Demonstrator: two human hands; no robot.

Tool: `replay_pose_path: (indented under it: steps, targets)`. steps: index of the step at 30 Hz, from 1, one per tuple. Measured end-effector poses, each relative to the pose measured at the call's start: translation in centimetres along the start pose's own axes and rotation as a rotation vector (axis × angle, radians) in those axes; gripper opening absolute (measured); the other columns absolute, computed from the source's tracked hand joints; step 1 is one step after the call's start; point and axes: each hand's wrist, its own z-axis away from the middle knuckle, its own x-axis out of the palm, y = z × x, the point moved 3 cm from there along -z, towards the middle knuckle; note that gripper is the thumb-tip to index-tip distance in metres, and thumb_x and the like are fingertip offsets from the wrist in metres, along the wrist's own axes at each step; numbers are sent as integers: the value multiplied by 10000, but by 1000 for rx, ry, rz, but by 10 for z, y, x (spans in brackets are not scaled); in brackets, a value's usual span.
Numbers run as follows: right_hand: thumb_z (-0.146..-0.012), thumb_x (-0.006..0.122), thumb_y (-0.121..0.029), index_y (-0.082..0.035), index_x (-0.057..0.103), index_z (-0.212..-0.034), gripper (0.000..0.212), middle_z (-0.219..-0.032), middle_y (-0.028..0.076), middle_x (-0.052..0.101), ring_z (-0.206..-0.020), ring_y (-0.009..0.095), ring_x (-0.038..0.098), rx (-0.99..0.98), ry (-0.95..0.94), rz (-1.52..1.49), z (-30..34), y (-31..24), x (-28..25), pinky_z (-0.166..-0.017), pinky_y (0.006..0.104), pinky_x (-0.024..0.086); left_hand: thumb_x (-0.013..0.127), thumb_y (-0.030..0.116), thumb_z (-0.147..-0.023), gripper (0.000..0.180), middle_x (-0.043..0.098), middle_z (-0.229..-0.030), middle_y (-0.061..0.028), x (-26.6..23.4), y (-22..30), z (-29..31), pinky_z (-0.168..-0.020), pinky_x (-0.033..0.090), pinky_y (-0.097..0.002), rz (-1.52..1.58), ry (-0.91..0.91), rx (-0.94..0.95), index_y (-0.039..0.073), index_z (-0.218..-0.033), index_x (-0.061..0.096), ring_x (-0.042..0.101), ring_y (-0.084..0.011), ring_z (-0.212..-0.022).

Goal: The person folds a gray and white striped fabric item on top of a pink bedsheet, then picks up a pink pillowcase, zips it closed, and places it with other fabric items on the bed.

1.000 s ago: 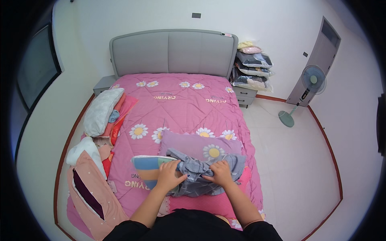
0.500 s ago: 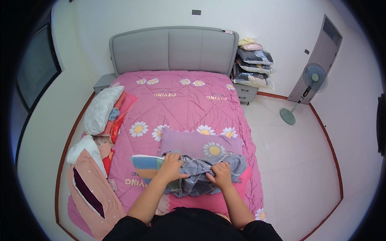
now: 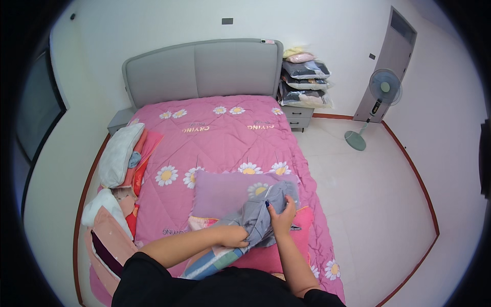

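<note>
Over the near part of the bed I hold a grey pillowcase [image 3: 258,215], bunched up and slanting from lower left to upper right. Out of its lower end comes a checked blue, green and white pillow [image 3: 210,262], close to my body. My left hand [image 3: 233,237] is closed on the cloth where the grey meets the checked part. Thumb raised, my right hand [image 3: 283,217] grips the upper right end of the pillowcase. Just beyond lies a lilac pillow [image 3: 217,190] with a daisy print. Beneath is a bright pink pillow [image 3: 302,233], partly covered.
A pink daisy-print quilt [image 3: 215,143] covers the bed, up to a grey headboard [image 3: 230,71]. Along the left edge lie a white pillow [image 3: 120,156], folded fabrics and a peach unzipped cover [image 3: 120,245]. Bagged bedding [image 3: 307,84] and a standing fan [image 3: 383,89] are at the right.
The pillowcase and checked pillow have swung from lying crosswise to a steep slant, the checked end now toward me. My left hand moved down and right; my right hand stayed at the far end.
</note>
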Motion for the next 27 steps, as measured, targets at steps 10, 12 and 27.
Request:
replay_pose_path:
  steps: [10,12,27]
  targets:
    - [-731,558,-102,21,418,-1160,468,-1195,183,443,-1123,305,411,-38,-320,-248,-1,4,21,-939,339,309,549,265,-753,307,517,-562,-125,49,-35,-34,-489,415,-311,649,191,79,-28,-664,538,526,-168,-519]
    - [-748,522,-77,24,406,-1173,452,-1206,184,431,-1129,306,403,-14,-280,-305,4,27,21,-941,340,307,573,162,-747,166,511,-582,-38,72,-69,-51,-517,399,-239,1511,608,61,5,-708,534,487,-88,-551]
    - [-742,523,-54,1,522,-1041,304,-1048,158,511,-971,288,477,-14,-120,-47,26,28,14,-850,338,351,433,10,-815,403,459,-1185,-126,78,-71,-80,-873,336,-228,1018,968,31,20,-1216,395,444,-147,-1056]
